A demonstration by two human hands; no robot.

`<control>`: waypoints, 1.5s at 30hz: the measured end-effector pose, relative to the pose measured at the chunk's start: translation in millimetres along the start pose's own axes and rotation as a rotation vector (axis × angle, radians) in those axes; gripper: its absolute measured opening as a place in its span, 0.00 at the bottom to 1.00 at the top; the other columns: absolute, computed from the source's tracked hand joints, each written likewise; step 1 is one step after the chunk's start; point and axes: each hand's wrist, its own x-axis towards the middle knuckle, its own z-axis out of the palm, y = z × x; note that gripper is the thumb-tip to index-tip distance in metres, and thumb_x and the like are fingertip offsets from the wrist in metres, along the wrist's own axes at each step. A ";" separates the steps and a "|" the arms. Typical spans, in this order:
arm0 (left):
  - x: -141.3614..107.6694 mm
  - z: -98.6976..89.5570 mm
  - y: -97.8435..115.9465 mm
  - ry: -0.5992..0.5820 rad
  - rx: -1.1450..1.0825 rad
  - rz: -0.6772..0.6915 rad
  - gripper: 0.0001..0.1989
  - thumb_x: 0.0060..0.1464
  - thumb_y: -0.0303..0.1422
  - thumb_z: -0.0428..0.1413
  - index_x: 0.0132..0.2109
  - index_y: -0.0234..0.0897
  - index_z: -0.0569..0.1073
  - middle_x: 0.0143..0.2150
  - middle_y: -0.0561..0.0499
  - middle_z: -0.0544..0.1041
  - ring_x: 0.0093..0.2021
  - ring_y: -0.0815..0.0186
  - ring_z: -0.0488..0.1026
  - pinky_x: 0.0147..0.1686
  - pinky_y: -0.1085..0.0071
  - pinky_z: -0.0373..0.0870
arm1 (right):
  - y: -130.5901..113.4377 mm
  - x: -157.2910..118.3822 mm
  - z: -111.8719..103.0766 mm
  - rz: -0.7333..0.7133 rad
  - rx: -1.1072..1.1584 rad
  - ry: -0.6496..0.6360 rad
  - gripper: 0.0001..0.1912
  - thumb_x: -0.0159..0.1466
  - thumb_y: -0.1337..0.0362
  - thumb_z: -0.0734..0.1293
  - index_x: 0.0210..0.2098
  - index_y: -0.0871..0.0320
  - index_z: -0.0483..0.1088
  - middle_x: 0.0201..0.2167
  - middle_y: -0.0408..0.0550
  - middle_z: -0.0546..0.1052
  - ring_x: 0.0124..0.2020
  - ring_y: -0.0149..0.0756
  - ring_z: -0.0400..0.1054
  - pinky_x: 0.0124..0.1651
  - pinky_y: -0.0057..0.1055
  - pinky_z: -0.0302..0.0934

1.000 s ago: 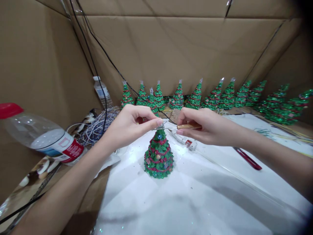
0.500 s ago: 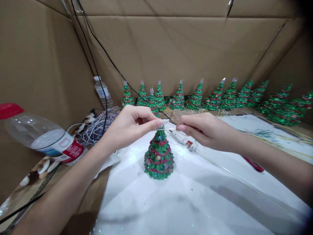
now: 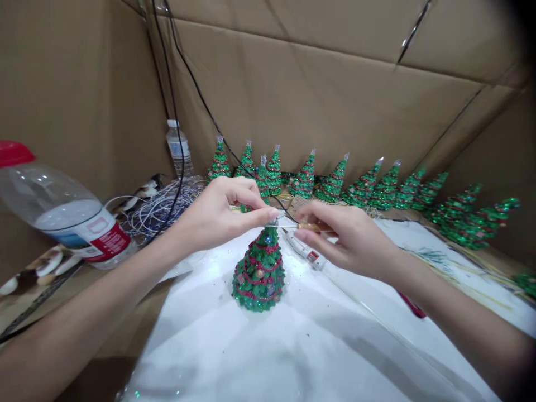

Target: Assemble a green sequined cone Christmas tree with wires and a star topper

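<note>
Small green tree [image 3: 259,271] is standing upright on the white worktop [image 3: 293,346]; left hand [image 3: 218,215] is pinching its top, right hand [image 3: 347,237] is gripping a wooden-handled tool [image 3: 312,226] beside it.

The left hand [image 3: 221,215] covers the tip of the small tree [image 3: 258,271]; what its fingers pinch there is too small to tell. The bottle [image 3: 54,215] is cut off at the left edge.
</note>
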 end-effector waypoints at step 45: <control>-0.4 -0.8 -5.9 -0.019 -0.056 0.007 0.09 0.53 0.32 0.62 0.27 0.34 0.79 0.26 0.52 0.72 0.28 0.70 0.68 0.28 0.72 0.62 | 0.0 5.4 4.5 -0.026 0.086 0.055 0.11 0.67 0.61 0.62 0.29 0.57 0.63 0.21 0.39 0.65 0.21 0.25 0.55 0.25 0.25 0.48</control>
